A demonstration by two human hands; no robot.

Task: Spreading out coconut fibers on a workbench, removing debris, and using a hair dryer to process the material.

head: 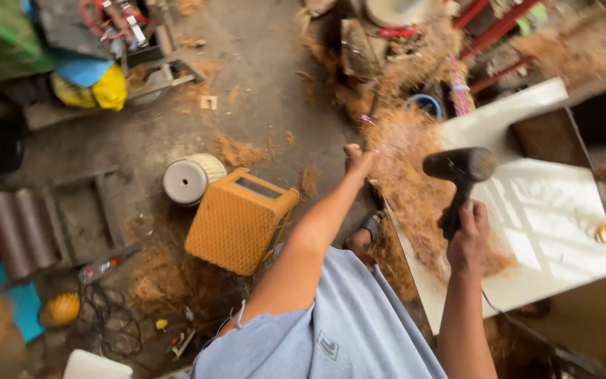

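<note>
Two hands: right hand [468, 228] fingers wrapped around black blower [459, 168]; left hand [359, 160] loosely curled, empty.

No packages, labels, signs or screens.

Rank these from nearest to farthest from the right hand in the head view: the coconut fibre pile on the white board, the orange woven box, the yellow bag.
1. Coconut fibre pile: on the white board, just left of the right hand, which grips a black blower.
2. Orange woven box: on the floor, farther left.
3. Yellow bag: far upper left.
</note>
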